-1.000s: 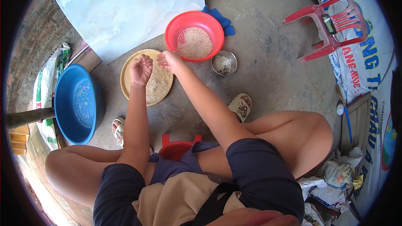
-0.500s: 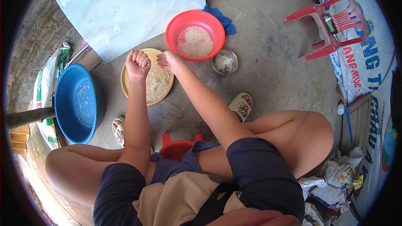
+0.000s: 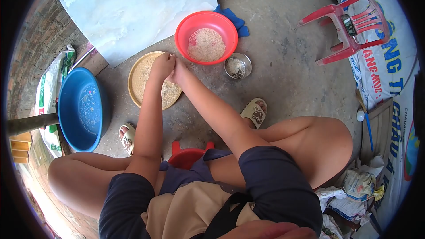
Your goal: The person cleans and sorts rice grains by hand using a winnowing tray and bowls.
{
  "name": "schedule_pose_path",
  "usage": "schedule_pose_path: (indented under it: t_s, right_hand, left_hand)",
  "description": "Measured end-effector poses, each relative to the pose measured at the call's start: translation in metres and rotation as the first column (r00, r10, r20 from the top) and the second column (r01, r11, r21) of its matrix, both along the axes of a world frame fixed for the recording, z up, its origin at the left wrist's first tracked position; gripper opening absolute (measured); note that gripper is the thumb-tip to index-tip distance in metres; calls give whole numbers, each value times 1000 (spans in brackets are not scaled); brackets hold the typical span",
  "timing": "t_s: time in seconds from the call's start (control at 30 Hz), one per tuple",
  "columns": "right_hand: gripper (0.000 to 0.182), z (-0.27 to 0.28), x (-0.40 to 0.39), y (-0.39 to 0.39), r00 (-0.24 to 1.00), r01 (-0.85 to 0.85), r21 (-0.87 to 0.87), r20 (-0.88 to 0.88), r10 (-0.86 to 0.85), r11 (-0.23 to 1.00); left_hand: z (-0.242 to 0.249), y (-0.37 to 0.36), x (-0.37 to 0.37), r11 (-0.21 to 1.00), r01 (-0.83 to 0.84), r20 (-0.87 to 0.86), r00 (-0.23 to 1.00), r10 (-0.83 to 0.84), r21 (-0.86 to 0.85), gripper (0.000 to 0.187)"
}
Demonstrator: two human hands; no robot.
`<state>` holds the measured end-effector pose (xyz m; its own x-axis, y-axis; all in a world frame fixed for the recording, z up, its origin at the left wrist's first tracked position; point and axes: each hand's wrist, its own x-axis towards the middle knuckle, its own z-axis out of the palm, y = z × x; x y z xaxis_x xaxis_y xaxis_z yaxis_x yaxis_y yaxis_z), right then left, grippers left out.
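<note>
My left hand is closed, its fingers curled in over the right side of a round woven tray. Whatever it may hold is hidden. Against it rests my right hand, whose fingers are mostly out of sight behind the meeting point. Pale rice-like grains lie in the tray below both hands. Just beyond my right hand stands a red basin with more pale grains inside. Beside that basin is a small metal bowl containing some grains and darker bits.
A blue basin stands at the left. A white sheet covers floor at the back, and a blue cloth lies behind the red basin. At right are a red plastic chair bearing a phone and large printed sacks.
My left hand has swung right and met my right hand, which was apart from it with its fingers showing. More of the tray's left side now shows.
</note>
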<state>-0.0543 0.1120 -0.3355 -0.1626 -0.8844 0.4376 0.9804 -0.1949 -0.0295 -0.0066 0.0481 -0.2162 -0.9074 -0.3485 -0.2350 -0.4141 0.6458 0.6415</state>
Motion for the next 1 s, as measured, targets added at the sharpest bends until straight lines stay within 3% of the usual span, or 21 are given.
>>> schedule_pose_path:
  t_s: [0.03, 0.07, 0.1, 0.17, 0.3, 0.37, 0.4, 0.47, 0.6, 0.67, 0.7, 0.77, 0.87, 1.0]
  right_hand:
    - [22, 10, 7, 0, 979, 158, 416, 53, -197, 895]
    - [22, 22, 14, -1, 920, 242, 759, 18, -391, 605]
    - [22, 41, 18, 1, 920, 241, 759, 19, -391, 605]
    - [22, 74, 21, 10, 887, 214, 865, 23, -461, 454]
    - [22, 75, 13, 16, 887, 283, 857, -64, -458, 430]
    - [22, 86, 9, 15, 879, 220, 930, -57, -474, 295]
    - [22, 91, 7, 16, 878, 220, 930, -57, -474, 295]
    - [20, 98, 0, 19, 912, 289, 922, -182, -368, 258]
    - [18, 114, -25, 38, 903, 417, 887, -381, -197, 196]
    - [20, 128, -41, 55, 835, 541, 805, -548, -42, 242]
    - [21, 137, -48, 65, 792, 593, 779, -610, 30, 202]
    - [24, 151, -65, 88, 684, 696, 702, -712, 160, 150]
    - [24, 156, -90, 127, 603, 778, 628, -756, 253, 23]
    - [23, 153, -117, 179, 502, 854, 481, -665, 554, -197]
  left_hand:
    - [3, 4, 1, 999, 13, -10, 1000, -13, -43, 33]
    - [7, 7, 3, 996, 25, -19, 999, -27, -85, 32]
    - [14, 9, 4, 996, 26, -18, 999, -27, -86, 32]
    - [30, 10, 7, 996, 90, 49, 995, -88, -30, 30]
    - [43, 4, 9, 986, 155, 27, 987, -157, 60, 28]
    - [51, 1, 8, 987, 86, -91, 993, -74, 139, 27]
    - [51, -1, 9, 987, 87, -91, 993, -75, 138, 27]
    - [48, -9, 10, 994, 6, -273, 962, 25, 112, 27]
    - [40, -25, 10, 998, -51, -318, 946, 58, 32, 28]
    - [36, -31, 13, 995, -27, -180, 983, 44, 96, 32]
    - [31, -35, 15, 995, -26, -181, 983, 43, 96, 32]
    - [16, -40, 19, 998, 13, -3, 1000, -12, 59, 38]
    - [5, -40, 24, 994, 106, 84, 991, -105, -16, 44]
    - [-1, -34, 24, 987, 152, 172, 972, -158, 46, 49]
